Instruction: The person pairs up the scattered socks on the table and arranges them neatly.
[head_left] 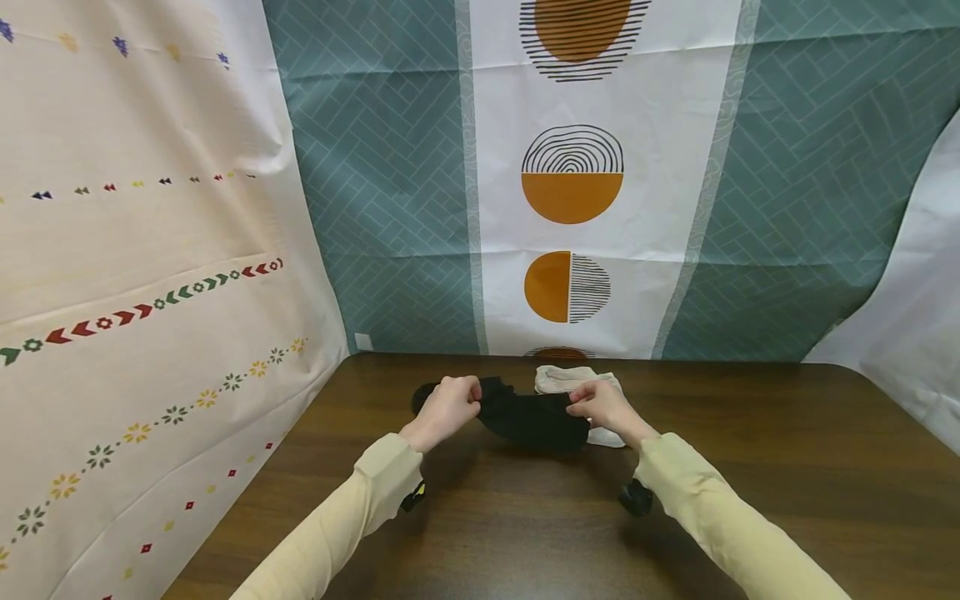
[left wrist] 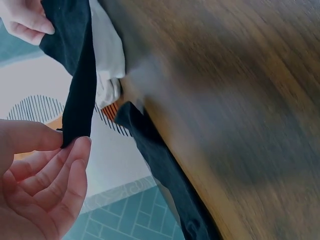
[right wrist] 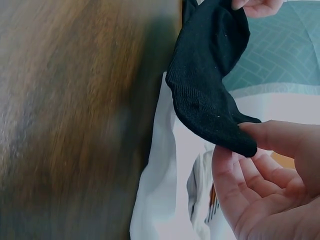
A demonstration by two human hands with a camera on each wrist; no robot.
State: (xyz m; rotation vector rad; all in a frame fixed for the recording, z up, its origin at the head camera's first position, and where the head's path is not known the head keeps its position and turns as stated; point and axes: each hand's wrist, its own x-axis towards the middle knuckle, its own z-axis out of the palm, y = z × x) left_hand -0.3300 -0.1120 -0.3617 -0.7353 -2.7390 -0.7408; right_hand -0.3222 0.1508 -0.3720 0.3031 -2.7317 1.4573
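A black sock [head_left: 534,422] is stretched sideways above the table, one end in each hand. My left hand [head_left: 447,407] pinches its left end between thumb and fingers; in the left wrist view the other fingers lie loosely curled below. My right hand [head_left: 604,407] pinches the opposite end, and the ribbed knit [right wrist: 195,102] sags between the hands in the right wrist view. Behind the left hand lies a second black sock [left wrist: 160,162], partly hidden in the head view. White socks [head_left: 566,379] lie behind the right hand, partly covered by it and by the held sock.
The brown wooden table [head_left: 750,467] reaches back to a patterned teal and white cloth [head_left: 390,208] hanging behind it. A cream embroidered cloth [head_left: 150,250] hangs along the left side. Dark wrist devices [head_left: 636,497] hang beneath the sleeves.
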